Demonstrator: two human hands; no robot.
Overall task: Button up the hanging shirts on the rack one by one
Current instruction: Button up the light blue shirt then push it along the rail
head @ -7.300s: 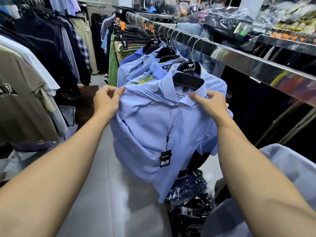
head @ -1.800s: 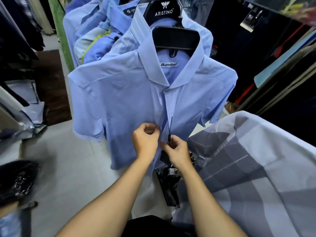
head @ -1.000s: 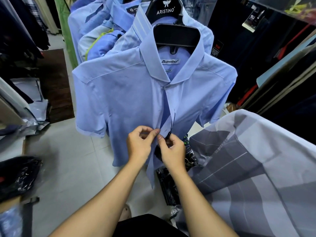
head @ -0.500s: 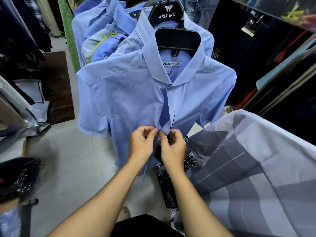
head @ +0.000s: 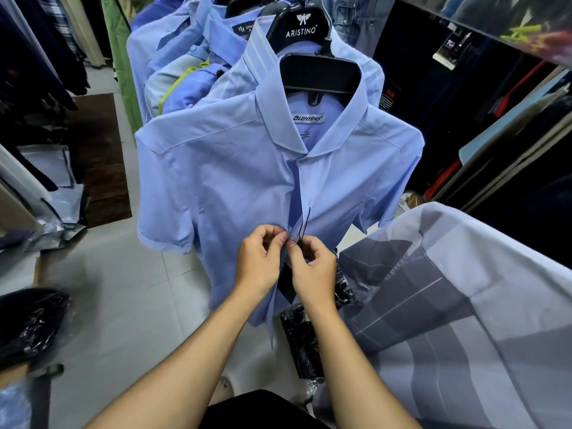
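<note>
A light blue short-sleeved shirt hangs in front of me on a black hanger. Its front is closed from the collar down to about mid-chest, and the lower part hangs apart. My left hand pinches the left edge of the shirt's front, and my right hand pinches the right edge just beside it, fingertips almost touching. A black tag string runs down between my hands. The button itself is hidden by my fingers.
More blue shirts hang behind on the same rack. A grey-and-pale-blue striped garment fills the lower right. Dark plastic-wrapped packs lie on the tiled floor below the shirt. Dark clothes hang on the left.
My hands moved from the collar down the shirt's front to mid-chest. Over the last second they stayed there, fingertips drawing closer together on the two edges.
</note>
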